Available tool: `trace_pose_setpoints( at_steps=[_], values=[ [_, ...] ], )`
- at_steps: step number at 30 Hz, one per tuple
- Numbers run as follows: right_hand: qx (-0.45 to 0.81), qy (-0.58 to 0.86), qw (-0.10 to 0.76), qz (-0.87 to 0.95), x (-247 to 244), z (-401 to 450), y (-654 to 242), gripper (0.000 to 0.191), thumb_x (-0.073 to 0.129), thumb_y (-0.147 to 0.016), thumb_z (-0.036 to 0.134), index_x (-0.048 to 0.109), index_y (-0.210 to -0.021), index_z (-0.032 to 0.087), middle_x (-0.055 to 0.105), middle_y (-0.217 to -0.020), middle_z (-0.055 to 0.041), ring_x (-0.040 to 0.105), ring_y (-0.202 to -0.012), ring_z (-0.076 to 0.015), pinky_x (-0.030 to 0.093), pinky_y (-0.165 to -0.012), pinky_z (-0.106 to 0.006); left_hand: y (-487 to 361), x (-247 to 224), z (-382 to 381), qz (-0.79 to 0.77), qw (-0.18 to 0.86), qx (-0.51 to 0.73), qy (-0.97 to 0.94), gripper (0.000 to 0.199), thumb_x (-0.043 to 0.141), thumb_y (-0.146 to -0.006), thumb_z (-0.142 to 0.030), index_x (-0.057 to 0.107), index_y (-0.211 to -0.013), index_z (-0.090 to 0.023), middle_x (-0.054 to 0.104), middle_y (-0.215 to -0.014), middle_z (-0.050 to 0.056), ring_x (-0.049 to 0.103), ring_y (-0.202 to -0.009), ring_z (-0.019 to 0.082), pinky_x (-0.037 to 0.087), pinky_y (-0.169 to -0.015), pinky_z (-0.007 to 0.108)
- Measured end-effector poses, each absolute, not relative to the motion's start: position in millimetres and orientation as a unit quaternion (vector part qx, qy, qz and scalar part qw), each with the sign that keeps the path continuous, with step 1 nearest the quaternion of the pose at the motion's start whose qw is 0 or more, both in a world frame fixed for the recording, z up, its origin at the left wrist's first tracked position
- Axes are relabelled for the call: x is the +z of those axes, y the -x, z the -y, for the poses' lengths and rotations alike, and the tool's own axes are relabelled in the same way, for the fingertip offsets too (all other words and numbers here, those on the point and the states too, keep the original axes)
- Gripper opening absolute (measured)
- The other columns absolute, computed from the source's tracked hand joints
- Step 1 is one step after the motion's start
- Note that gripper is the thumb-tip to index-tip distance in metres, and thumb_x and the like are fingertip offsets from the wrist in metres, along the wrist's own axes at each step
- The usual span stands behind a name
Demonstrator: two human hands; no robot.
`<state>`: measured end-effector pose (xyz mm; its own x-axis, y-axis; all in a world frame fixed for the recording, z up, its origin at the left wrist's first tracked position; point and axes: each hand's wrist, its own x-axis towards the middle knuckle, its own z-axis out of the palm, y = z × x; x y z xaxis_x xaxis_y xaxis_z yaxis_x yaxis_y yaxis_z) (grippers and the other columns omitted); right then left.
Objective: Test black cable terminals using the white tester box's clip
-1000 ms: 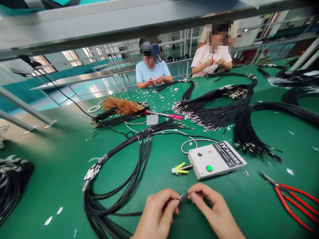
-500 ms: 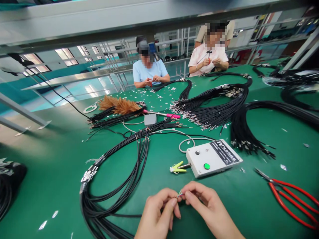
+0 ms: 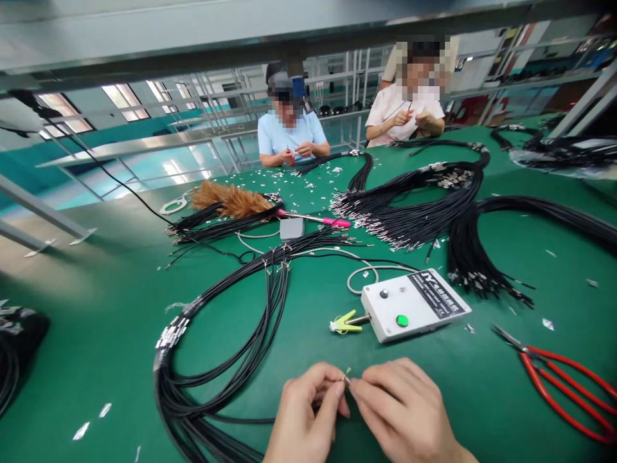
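My left hand (image 3: 308, 408) pinches the stripped end of a black cable (image 3: 245, 420), which runs in from the coiled bundle on the left. Thin coloured wires (image 3: 346, 373) fan out of that end, just above the fingertips. Closed thumb to forefinger, my right hand (image 3: 405, 405) meets the same end from the right; its fingertips seem to grip a strand there, mostly hidden. Straight ahead lies a white control box (image 3: 414, 305) with a green button, and a yellow-green clip (image 3: 347, 321) sits on its shaft.
Red-handled cutters (image 3: 559, 379) lie at the right. A coiled black cable bundle (image 3: 166, 379) spreads at the left, more bundles (image 3: 409, 206) farther back. A brown duster (image 3: 231, 200) and scraps lie on the green table (image 3: 120, 341). Co-workers (image 3: 292, 132) sit opposite; a shelf (image 3: 193, 38) crosses overhead.
My right hand has turned over, its back now facing up, and its fingers have shifted on the wires. The wires now point more upright. My left hand stays about where it was.
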<state>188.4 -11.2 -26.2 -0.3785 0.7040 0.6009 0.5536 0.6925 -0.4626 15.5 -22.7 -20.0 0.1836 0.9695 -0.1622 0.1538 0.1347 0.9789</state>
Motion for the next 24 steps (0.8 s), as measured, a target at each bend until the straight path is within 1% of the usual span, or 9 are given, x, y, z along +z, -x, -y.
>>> trace_pose_setpoints(
  at_steps=[1, 3, 5, 7, 10, 12, 17, 21, 24],
  values=[
    [0.078, 0.378, 0.399, 0.832, -27, 11, -190, 0.020, 0.060, -0.085, 0.010, 0.071, -0.095, 0.024, 0.072, -0.075, -0.0030, 0.065, -0.063, -0.0162, 0.046, -0.061, -0.029, -16, -20, 23, -0.525, 0.551, 0.372, -0.532, 0.035, 0.056, -0.089, -0.049, 0.063, -0.081, -0.016, 0.058, -0.059, 0.000, 0.046, -0.044, 0.009, 0.036, -0.042, 0.019],
    [0.131, 0.411, 0.413, 0.802, -28, 11, -192, 0.019, 0.061, -0.085, 0.013, 0.069, -0.099, 0.024, 0.072, -0.080, -0.0036, 0.065, -0.066, -0.0160, 0.048, -0.065, -0.029, -16, -18, 23, -0.535, 0.559, 0.375, -0.511, 0.036, 0.058, -0.087, -0.050, 0.063, -0.082, -0.015, 0.059, -0.060, 0.000, 0.046, -0.044, 0.008, 0.036, -0.043, 0.018],
    [0.242, 0.463, 0.437, 0.732, -29, 11, -191, 0.013, 0.062, -0.086, 0.019, 0.068, -0.098, 0.022, 0.071, -0.084, -0.0044, 0.065, -0.067, -0.0157, 0.050, -0.066, -0.028, -17, -15, 23, -0.542, 0.560, 0.387, -0.492, 0.036, 0.061, -0.085, -0.050, 0.064, -0.083, -0.014, 0.059, -0.061, 0.000, 0.047, -0.044, 0.009, 0.037, -0.044, 0.018],
    [0.369, 0.499, 0.436, 0.652, -29, 12, -187, 0.012, 0.062, -0.086, 0.028, 0.068, -0.092, 0.020, 0.069, -0.080, -0.0041, 0.063, -0.065, -0.0154, 0.051, -0.064, -0.027, -17, -12, 23, -0.545, 0.561, 0.395, -0.482, 0.036, 0.063, -0.084, -0.049, 0.065, -0.082, -0.014, 0.059, -0.061, 0.001, 0.048, -0.045, 0.009, 0.037, -0.045, 0.019],
    [0.534, 0.506, 0.413, 0.536, -26, 12, -179, 0.023, 0.064, -0.083, 0.040, 0.069, -0.085, 0.018, 0.065, -0.070, -0.0020, 0.058, -0.062, -0.0148, 0.048, -0.059, -0.025, -17, -11, 23, -0.545, 0.564, 0.398, -0.476, 0.034, 0.065, -0.083, -0.047, 0.066, -0.080, -0.013, 0.060, -0.060, 0.001, 0.048, -0.045, 0.009, 0.038, -0.045, 0.019],
    [0.607, 0.493, 0.415, 0.466, -24, 11, -174, 0.028, 0.067, -0.080, 0.045, 0.069, -0.084, 0.017, 0.063, -0.067, -0.0001, 0.055, -0.059, -0.0128, 0.045, -0.058, -0.024, -17, -12, 23, -0.544, 0.565, 0.402, -0.472, 0.032, 0.066, -0.082, -0.046, 0.066, -0.080, -0.014, 0.060, -0.060, 0.001, 0.048, -0.045, 0.009, 0.038, -0.045, 0.019],
    [0.687, 0.460, 0.422, 0.374, -22, 8, -164, 0.031, 0.076, -0.075, 0.047, 0.066, -0.073, 0.017, 0.057, -0.060, 0.0032, 0.046, -0.053, -0.0086, 0.039, -0.054, -0.022, -17, -15, 24, -0.545, 0.563, 0.413, -0.464, 0.031, 0.068, -0.081, -0.045, 0.064, -0.077, -0.014, 0.059, -0.059, 0.000, 0.049, -0.046, 0.009, 0.039, -0.046, 0.019],
    [0.708, 0.451, 0.439, 0.320, -24, 10, -159, 0.033, 0.080, -0.070, 0.046, 0.067, -0.075, 0.016, 0.056, -0.059, 0.0040, 0.043, -0.052, -0.0073, 0.035, -0.053, -0.021, -18, -18, 25, -0.545, 0.558, 0.433, -0.451, 0.031, 0.069, -0.080, -0.045, 0.063, -0.075, -0.015, 0.059, -0.059, 0.000, 0.050, -0.047, 0.010, 0.039, -0.047, 0.019],
    [0.715, 0.448, 0.447, 0.298, -25, 11, -156, 0.033, 0.080, -0.070, 0.046, 0.066, -0.071, 0.015, 0.051, -0.052, 0.0055, 0.041, -0.051, -0.0070, 0.032, -0.053, -0.020, -19, -19, 26, -0.543, 0.554, 0.443, -0.449, 0.033, 0.069, -0.080, -0.047, 0.063, -0.074, -0.015, 0.059, -0.058, 0.000, 0.048, -0.047, 0.009, 0.039, -0.046, 0.019]
  ],
)
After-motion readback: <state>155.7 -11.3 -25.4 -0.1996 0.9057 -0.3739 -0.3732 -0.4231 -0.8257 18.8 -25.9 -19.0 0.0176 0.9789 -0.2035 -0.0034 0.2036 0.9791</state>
